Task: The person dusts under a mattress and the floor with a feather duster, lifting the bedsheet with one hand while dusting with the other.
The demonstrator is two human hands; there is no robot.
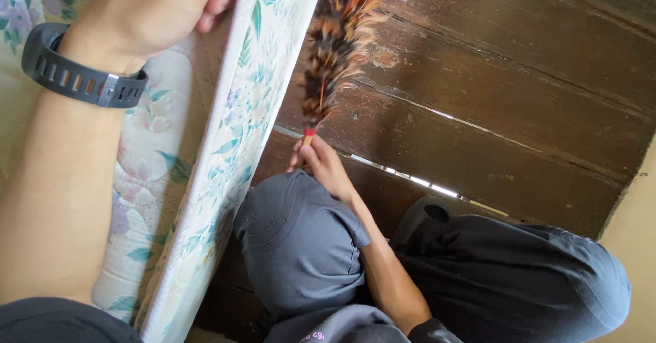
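In the head view, the left hand [154, 11] gripped the top edge of a floral mattress [225, 152], fingers curled over it, tilting it up off the wooden floor [478, 111]. The right hand [321, 165] pinched the handle end of a feather duster [338, 42], whose long axis ran up and away from the grip, just beside the mattress's raised edge and nearer the right hand.

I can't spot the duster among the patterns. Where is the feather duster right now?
In the head view, the feather duster is top centre, held by the right hand, beside the lifted floral mattress edge, over the dark wooden floor.
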